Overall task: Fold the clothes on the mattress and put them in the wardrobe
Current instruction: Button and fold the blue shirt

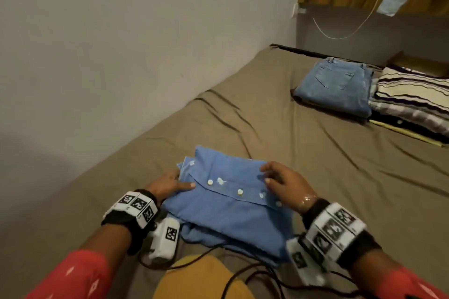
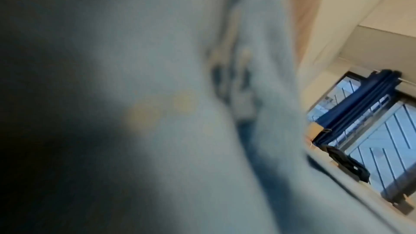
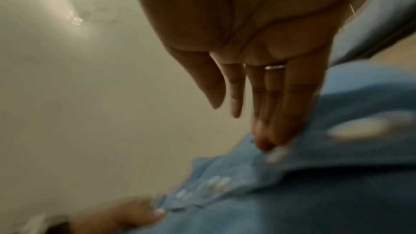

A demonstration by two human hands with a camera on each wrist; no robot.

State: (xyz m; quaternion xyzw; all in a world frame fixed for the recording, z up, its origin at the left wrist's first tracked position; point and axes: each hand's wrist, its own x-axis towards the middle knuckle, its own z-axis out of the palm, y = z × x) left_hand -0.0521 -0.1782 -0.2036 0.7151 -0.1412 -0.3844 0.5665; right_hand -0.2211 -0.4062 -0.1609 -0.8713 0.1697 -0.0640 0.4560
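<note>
left hand (image 1: 170,183) grips the folded blue shirt (image 1: 233,204) at its edge, thumb on top; right hand (image 1: 283,181) rests flat-fingered on it, on the mattress (image 1: 315,153).

No legible text, brand, number or sign found in any view. The only printed marks are black-and-white square code patterns: a row on the left wristband (image 1: 138,205), one on the white camera unit (image 1: 171,234) below that wrist, and several on the right wristband (image 1: 336,226). These are machine patterns, carrying no letters or digits that can be read. The blue shirt (image 1: 233,204) bears small white motifs and white buttons, no wording. The jeans (image 1: 334,85) show no readable label. Left and right wrist views are too blurred for any lettering to be made out.
</note>
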